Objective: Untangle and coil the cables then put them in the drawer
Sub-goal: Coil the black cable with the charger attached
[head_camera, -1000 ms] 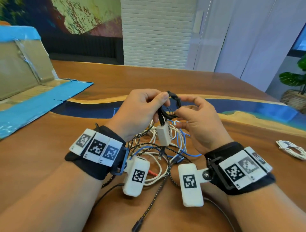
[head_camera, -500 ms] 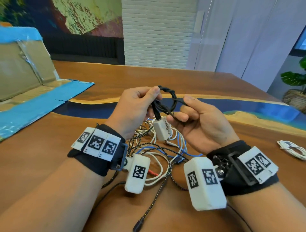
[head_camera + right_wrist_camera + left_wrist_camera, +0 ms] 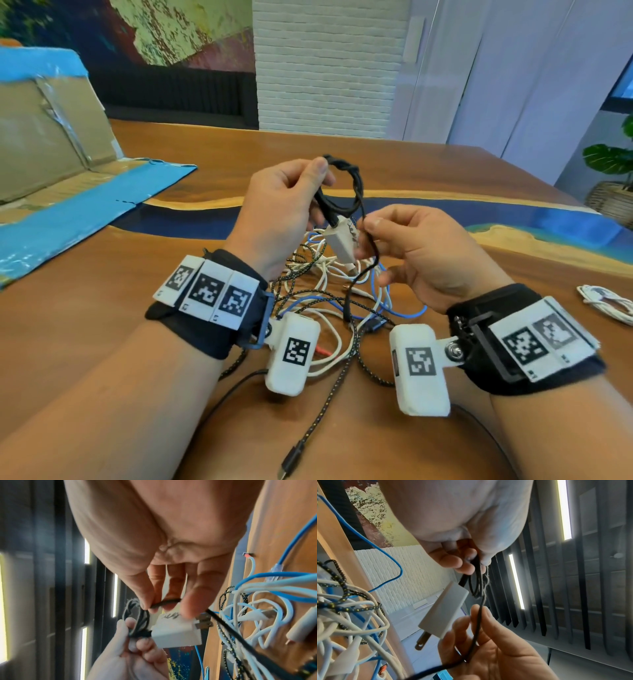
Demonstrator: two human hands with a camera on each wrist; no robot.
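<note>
My left hand (image 3: 291,202) pinches a small coil of black cable (image 3: 347,185) above the table, thumb on top. A white plug adapter (image 3: 340,241) hangs from that coil, its prongs pointing down. My right hand (image 3: 394,240) pinches the loose black strand (image 3: 371,246) just below the coil; the left wrist view shows the black strand (image 3: 477,628) running between thumb and forefinger. In the right wrist view the white adapter (image 3: 176,632) sits between both hands. Under the hands lies a tangle of white, blue and braided cables (image 3: 329,301).
A coiled white cable (image 3: 606,303) lies at the table's right. A cardboard box with blue tape (image 3: 51,164) stands open at the left. A braided cable's plug (image 3: 289,466) trails toward me. The wooden table (image 3: 102,308) has a blue resin stripe.
My left hand has lifted the black coil higher. My right hand has dropped lower and slid down the loose strand, so the adapter now hangs in the open between them.
</note>
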